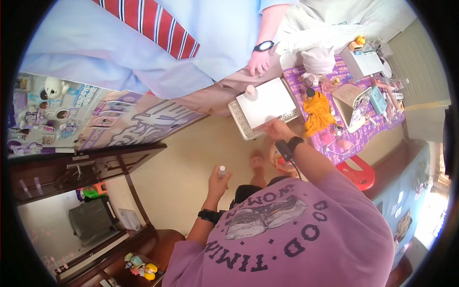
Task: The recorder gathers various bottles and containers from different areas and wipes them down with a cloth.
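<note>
My left hand [218, 181] is closed around a small bottle [222, 171] with a whitish cap, held upright over the floor. My right hand [275, 130] rests at the near edge of a flat white box or board [269, 102], its fingers curled; whether they grip it is hard to tell. Beneath the board is a small white stand with a perforated rim [237, 120]. On the board's far left corner stands a clear bottle with a pale pink cap [251, 94]. Both my wrists wear black straps.
Right of the stand, a purple-covered table [344, 155] bears an orange cloth [318, 113], an open case [349, 100], a white box [362, 64] and bottles. A red stool [358, 174] sits below it. A dark wooden cabinet [143, 158] stands left. A large printed figure in a tie fills the wall.
</note>
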`<state>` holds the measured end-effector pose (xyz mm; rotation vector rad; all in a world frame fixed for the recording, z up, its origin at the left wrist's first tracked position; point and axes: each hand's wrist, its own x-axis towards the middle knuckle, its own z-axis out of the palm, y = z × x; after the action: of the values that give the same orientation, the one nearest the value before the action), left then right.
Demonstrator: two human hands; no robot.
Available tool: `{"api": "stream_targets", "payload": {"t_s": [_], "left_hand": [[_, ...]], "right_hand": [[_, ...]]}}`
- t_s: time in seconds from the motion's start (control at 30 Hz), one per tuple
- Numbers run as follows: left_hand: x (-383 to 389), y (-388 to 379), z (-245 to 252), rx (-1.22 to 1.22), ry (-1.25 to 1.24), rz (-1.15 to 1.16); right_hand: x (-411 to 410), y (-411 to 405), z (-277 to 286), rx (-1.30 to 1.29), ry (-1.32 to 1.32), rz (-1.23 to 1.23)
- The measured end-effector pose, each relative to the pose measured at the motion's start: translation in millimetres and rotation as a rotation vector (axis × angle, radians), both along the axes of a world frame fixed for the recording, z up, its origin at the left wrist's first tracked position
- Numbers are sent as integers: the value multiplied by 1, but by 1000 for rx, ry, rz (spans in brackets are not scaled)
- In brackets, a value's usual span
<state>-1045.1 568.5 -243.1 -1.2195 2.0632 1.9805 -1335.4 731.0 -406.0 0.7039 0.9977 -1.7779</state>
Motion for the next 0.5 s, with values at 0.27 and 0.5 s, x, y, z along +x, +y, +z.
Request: {"api": "stream_targets", "payload": {"t_s": [0.27, 0.5], "left_hand": [[-1, -8, 14, -23, -5, 22], [-8, -12, 13, -33, 24, 28]], "right_hand": [[-8, -12, -15, 40, -31, -22], [14, 16, 1, 211, 691, 603]]}}
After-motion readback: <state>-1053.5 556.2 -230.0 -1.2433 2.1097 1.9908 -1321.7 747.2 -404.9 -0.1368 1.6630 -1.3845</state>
